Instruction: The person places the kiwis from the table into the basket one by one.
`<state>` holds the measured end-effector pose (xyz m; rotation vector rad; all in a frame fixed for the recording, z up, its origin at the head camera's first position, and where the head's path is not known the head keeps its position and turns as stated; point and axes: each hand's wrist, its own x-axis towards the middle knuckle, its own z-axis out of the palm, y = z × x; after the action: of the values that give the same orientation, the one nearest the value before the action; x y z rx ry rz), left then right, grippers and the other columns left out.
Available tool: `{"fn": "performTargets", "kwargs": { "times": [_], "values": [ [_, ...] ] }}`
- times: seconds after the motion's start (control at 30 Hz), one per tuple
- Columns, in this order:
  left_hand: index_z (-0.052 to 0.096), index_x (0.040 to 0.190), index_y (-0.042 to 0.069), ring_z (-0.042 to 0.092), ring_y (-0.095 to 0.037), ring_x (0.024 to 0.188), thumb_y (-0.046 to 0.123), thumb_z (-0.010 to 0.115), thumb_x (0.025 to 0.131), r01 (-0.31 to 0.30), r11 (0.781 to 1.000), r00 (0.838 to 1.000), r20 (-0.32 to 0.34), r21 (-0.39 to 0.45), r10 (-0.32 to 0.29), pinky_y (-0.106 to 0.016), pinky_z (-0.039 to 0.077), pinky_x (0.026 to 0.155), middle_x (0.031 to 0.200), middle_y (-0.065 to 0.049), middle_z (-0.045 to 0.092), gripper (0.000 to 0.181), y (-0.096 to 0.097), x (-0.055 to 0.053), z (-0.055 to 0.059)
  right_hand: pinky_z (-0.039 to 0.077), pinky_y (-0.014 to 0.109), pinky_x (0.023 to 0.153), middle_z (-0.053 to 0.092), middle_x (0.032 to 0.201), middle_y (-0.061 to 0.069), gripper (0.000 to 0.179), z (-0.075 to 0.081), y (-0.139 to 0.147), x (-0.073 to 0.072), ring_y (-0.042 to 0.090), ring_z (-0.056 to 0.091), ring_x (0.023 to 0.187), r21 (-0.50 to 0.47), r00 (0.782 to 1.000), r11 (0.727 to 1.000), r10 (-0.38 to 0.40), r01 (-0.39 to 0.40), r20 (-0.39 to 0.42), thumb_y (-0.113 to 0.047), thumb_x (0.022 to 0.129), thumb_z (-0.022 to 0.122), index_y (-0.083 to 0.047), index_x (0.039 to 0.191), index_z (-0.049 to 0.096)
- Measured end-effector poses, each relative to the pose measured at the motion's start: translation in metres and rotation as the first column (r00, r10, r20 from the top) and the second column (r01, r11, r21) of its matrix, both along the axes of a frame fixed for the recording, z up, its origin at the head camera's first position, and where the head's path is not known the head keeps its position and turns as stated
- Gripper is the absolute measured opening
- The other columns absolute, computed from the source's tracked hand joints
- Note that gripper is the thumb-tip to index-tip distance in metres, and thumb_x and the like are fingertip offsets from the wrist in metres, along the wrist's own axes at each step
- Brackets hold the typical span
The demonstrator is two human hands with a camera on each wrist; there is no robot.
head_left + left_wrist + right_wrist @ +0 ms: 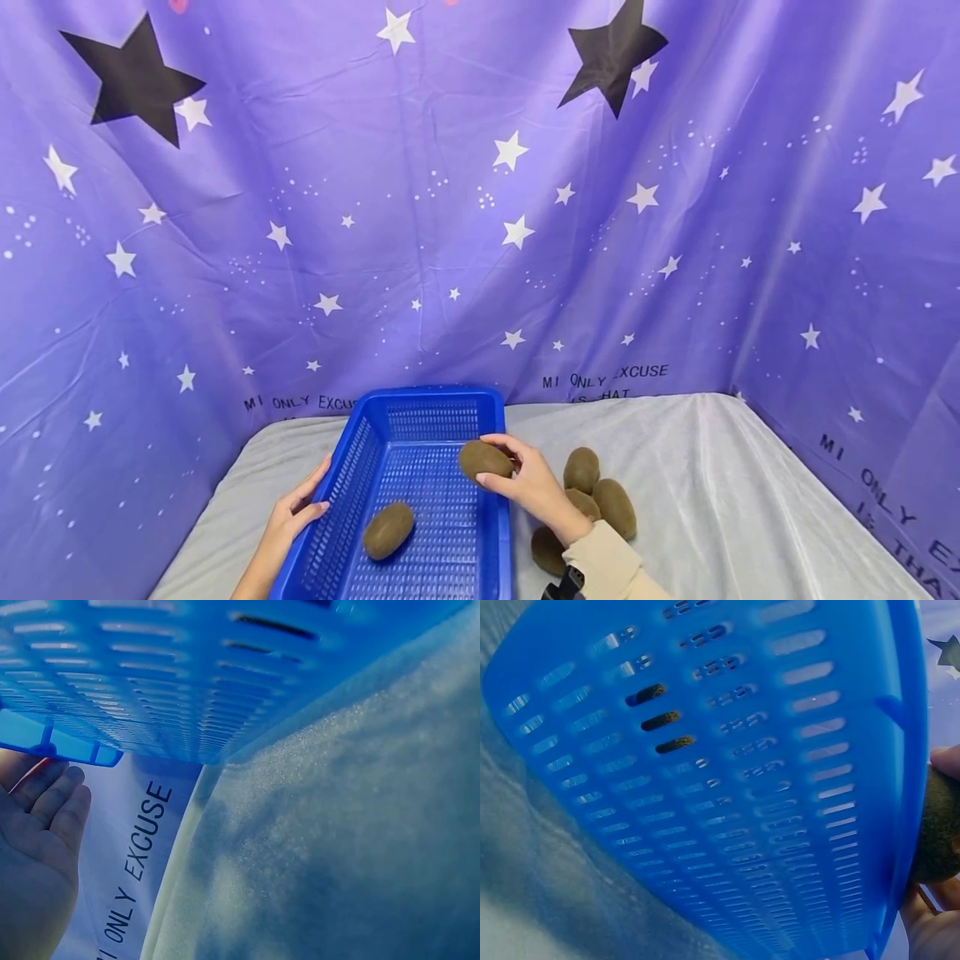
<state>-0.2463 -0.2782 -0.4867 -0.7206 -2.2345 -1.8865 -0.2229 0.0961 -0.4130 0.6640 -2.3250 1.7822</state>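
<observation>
A blue plastic basket [491,533] with slotted walls stands on the cloth. My left hand [288,508] holds its left rim, the thumb over the edge; in the left wrist view that hand [41,825] shows with its fingers under the rim. Above the basket's right rim, my right hand [528,479] grips a brown kiwi [483,461] between thumb and fingers. The right wrist view shows this kiwi [939,825] partly behind the rim. Another kiwi [388,531] lies on the basket floor. Several more kiwis [615,508] lie in a group right of the basket, partly hidden by my right forearm.
Pale grey cloth [720,500] covers the table. A purple star-patterned curtain [450,208] hangs behind and along both sides, close to the basket's far end. A dark device [564,583] is on my right wrist.
</observation>
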Motion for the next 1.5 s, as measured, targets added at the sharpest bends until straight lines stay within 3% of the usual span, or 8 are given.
{"fn": "performTargets", "kwargs": {
  "times": [0.27,0.4,0.53,0.73,1.0,1.07,1.27,1.5],
  "values": [
    [0.031,0.141,-0.010,0.038,0.012,0.123,-0.005,0.048,0.091,-0.035,0.999,0.999,0.015,0.001,0.035,-0.007,0.036,0.092,0.143,0.015,0.039,0.054,0.001,-0.001,0.003,0.049,0.024,0.074,0.063,0.111,0.017,0.039,0.004,-0.005,0.001,0.018,0.060,0.090,0.025,1.000,0.999,-0.028,0.028,0.001,-0.007,0.082,0.069,-0.001,0.119,0.060],
    [0.031,0.140,-0.012,0.036,0.013,0.123,-0.005,0.048,0.090,-0.045,0.999,0.999,-0.004,-0.027,0.045,-0.007,0.036,0.091,0.143,0.014,0.039,0.053,0.001,-0.001,0.002,0.050,0.030,0.082,0.064,0.109,0.015,0.035,0.001,-0.008,0.001,0.023,0.060,0.094,0.038,0.999,0.998,-0.047,0.047,-0.007,-0.006,0.082,0.069,-0.001,0.116,0.061],
    [0.033,0.140,-0.011,0.035,0.015,0.123,-0.004,0.049,0.090,-0.062,0.996,0.998,-0.020,-0.059,0.061,-0.006,0.035,0.091,0.142,0.016,0.038,0.053,0.002,0.000,0.002,0.048,0.038,0.089,0.064,0.110,0.012,0.033,-0.009,-0.007,-0.002,0.022,0.058,0.097,0.028,0.997,0.997,-0.070,0.071,-0.024,-0.004,0.082,0.069,-0.001,0.114,0.062],
    [0.034,0.140,-0.010,0.035,0.015,0.123,-0.004,0.049,0.091,-0.075,0.995,0.997,-0.023,-0.065,0.073,-0.007,0.037,0.089,0.141,0.019,0.039,0.052,0.001,0.000,0.000,0.048,0.037,0.090,0.063,0.111,0.013,0.031,-0.018,-0.003,-0.001,0.018,0.057,0.098,-0.027,0.998,0.999,-0.045,0.043,-0.049,-0.002,0.084,0.066,0.001,0.114,0.061],
    [0.034,0.141,-0.009,0.034,0.015,0.123,-0.003,0.048,0.091,-0.082,0.995,0.997,-0.017,-0.064,0.081,-0.006,0.036,0.090,0.141,0.018,0.039,0.052,0.002,0.000,-0.001,0.047,0.031,0.092,0.063,0.113,0.016,0.031,-0.043,0.023,-0.003,0.031,0.059,0.104,-0.060,0.996,0.998,0.006,-0.011,-0.093,-0.010,0.089,0.064,0.002,0.117,0.059],
    [0.034,0.141,-0.009,0.035,0.015,0.123,-0.003,0.048,0.091,-0.087,0.994,0.996,-0.010,-0.065,0.086,-0.006,0.036,0.089,0.141,0.019,0.039,0.052,0.002,0.000,0.000,0.047,0.031,0.092,0.063,0.113,0.017,0.031,-0.044,0.031,0.000,0.030,0.059,0.105,-0.060,0.995,0.998,0.010,-0.016,-0.099,-0.009,0.089,0.064,0.004,0.117,0.059],
    [0.033,0.140,-0.011,0.035,0.016,0.122,-0.004,0.048,0.091,-0.086,0.995,0.996,0.004,-0.057,0.086,-0.007,0.038,0.088,0.139,0.021,0.039,0.052,0.003,0.001,0.002,0.049,0.029,0.088,0.064,0.109,0.015,0.028,-0.045,0.055,0.009,0.007,0.060,0.100,-0.027,0.991,0.999,-0.023,0.020,-0.135,-0.005,0.087,0.064,0.003,0.114,0.060],
    [0.033,0.141,-0.009,0.035,0.018,0.119,0.000,0.049,0.092,-0.099,0.993,0.993,0.053,-0.063,0.102,-0.007,0.038,0.086,0.138,0.023,0.039,0.052,0.005,0.001,0.003,0.051,0.029,0.085,0.063,0.108,0.015,0.028,-0.047,0.082,0.017,0.007,0.060,0.098,-0.030,0.990,0.997,-0.081,0.078,-0.117,-0.005,0.088,0.063,0.002,0.114,0.060]
  ]
}}
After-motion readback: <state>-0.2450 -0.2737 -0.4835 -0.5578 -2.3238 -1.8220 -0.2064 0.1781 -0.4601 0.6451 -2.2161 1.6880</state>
